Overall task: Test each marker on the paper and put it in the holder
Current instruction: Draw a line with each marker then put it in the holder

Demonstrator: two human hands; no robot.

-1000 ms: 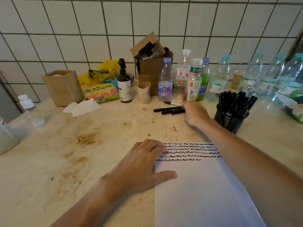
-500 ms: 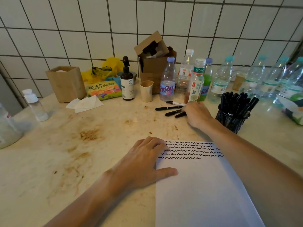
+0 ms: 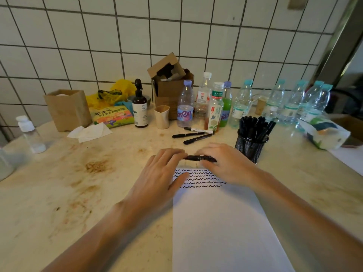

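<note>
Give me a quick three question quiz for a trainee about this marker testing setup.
1. True or false: both hands, left hand and right hand, hold the same black marker.
2. How many markers lie loose on the counter behind the hands?
3. Which side of the paper is the mesh holder on? A) the person's left B) the person's right

Key: 1 true; 2 three; 3 B

White tiled wall (image 3: 176, 36) w/ dark grout; stained beige countertop (image 3: 78, 183).
</note>
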